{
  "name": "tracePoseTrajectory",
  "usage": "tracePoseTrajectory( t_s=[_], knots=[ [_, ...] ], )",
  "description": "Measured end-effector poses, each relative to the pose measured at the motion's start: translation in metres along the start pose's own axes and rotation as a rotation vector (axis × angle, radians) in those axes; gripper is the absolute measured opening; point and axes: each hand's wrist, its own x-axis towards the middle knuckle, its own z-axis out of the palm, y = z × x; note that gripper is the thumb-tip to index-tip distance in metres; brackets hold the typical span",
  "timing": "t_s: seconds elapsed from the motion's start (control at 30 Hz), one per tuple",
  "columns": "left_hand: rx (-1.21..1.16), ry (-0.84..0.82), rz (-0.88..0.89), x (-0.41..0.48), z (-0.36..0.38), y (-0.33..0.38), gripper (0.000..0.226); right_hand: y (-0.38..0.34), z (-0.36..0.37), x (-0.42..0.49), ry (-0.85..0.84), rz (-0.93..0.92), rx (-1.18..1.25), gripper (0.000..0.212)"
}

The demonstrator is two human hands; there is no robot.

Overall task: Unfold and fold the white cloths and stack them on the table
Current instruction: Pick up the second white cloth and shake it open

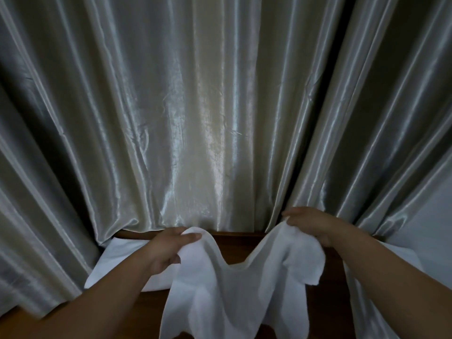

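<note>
A white cloth (220,285) hangs in the air above the dark wooden table (239,243), sagging in the middle between my two hands. My left hand (168,248) pinches its upper left corner, and my right hand (310,223) grips its upper right edge, a little higher and farther back. A flat white cloth (115,260) lies on the table at the left, partly under my left forearm. More white cloth (403,260) lies at the right, partly hidden by my right arm.
Shiny grey curtains (195,118) hang right behind the table and fill most of the view, draping down past the table on both sides. Only a narrow strip of bare table shows between my hands.
</note>
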Motion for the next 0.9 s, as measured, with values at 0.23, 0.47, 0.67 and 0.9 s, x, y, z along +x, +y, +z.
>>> tracePoseTrajectory(
  t_s=[0.23, 0.47, 0.67, 0.9],
  knots=[
    [-0.010, 0.083, 0.198, 0.002, 0.030, 0.006, 0.021, -0.022, 0.052, -0.039, -0.192, -0.016, 0.624, 0.027],
    [0.302, 0.134, 0.530, -0.007, 0.046, 0.013, 0.037, -0.036, 0.060, -0.053, -0.356, -0.130, 0.849, 0.048],
    [0.447, -0.027, 0.500, -0.020, 0.064, 0.012, 0.026, -0.037, 0.069, -0.058, -0.276, -0.229, 0.793, 0.034],
    [0.549, -0.060, 0.536, -0.020, 0.062, 0.007, 0.004, -0.038, 0.071, -0.071, -0.018, -0.281, 0.618, 0.020]
  ],
)
